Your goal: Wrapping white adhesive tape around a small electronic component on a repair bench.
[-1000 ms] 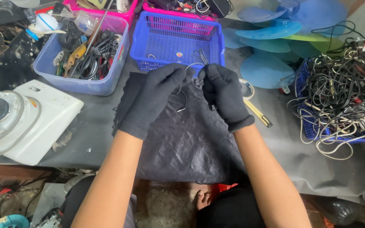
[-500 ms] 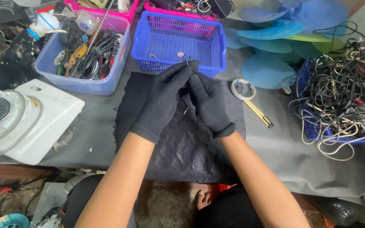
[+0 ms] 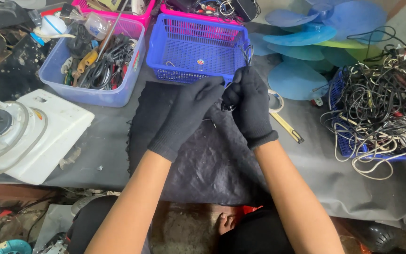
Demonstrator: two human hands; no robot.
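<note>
Over a black mat (image 3: pixel 212 160), at twelve o'clock: gripping a thin dark wire (image 3: pixel 246 52), left hand (image 3: pixel 186 115) and right hand (image 3: pixel 250 106) both closed on it, gloved. Likely risking snags on the blue basket (image 3: pixel 198 49) behind. Wire's pinched part hiding between fingers.

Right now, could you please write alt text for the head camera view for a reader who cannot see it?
Two hands in black knit gloves, left hand and right hand, meet over a black cloth, pinching a thin dark wire. Behind them stands a near-empty blue basket; a tangle of cables lies to the right.
</note>
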